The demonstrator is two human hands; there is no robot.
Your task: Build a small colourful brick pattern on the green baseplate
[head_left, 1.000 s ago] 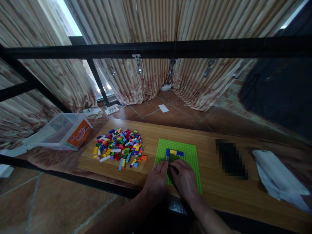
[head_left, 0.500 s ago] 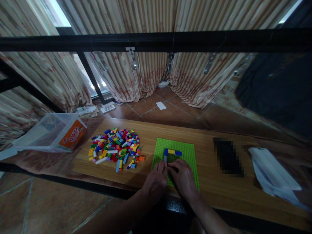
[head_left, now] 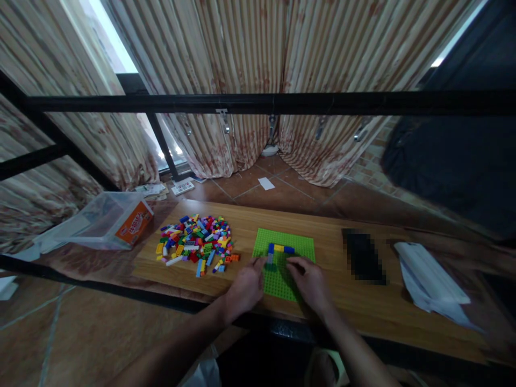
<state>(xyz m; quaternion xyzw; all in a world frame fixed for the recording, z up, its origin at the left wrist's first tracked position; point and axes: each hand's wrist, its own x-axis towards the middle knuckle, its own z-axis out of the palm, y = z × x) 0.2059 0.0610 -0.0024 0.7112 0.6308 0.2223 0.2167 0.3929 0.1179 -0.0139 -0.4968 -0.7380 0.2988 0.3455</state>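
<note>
Head camera: on the wooden counter (head_left: pixel 245 215), a bright green base plate (head_left: pixel 282 290) lies between a person's two bare hands and carries a small corner of joined toy bricks (head_left: pixel 279 248). Its far side runs blue, yellow, blue, and from the left end a shorter leg comes toward the person, greyish first and then dark green. The left hand (head_left: pixel 245 285) lies over the plate's left edge with its fingers bent, the tips just beside that leg; whether they touch it or pinch anything cannot be told. The right hand (head_left: pixel 308 282) is over the plate's right part, apart from the bricks, thumb and forefinger curled toward each other (I cannot tell if something small sits between them). Left of the plate spreads a loose pile of bricks (head_left: pixel 197 239) in many colours, a few strays along its near side. Past the pile stands a clear plastic box (head_left: pixel 91 236) with an orange label (head_left: pixel 135 221). To the right of the plate are a blocked-out dark patch (head_left: pixel 365 257) and a white packet (head_left: pixel 431 271). Striped curtains (head_left: pixel 242 48) hang behind a black rail (head_left: pixel 282 103).
</note>
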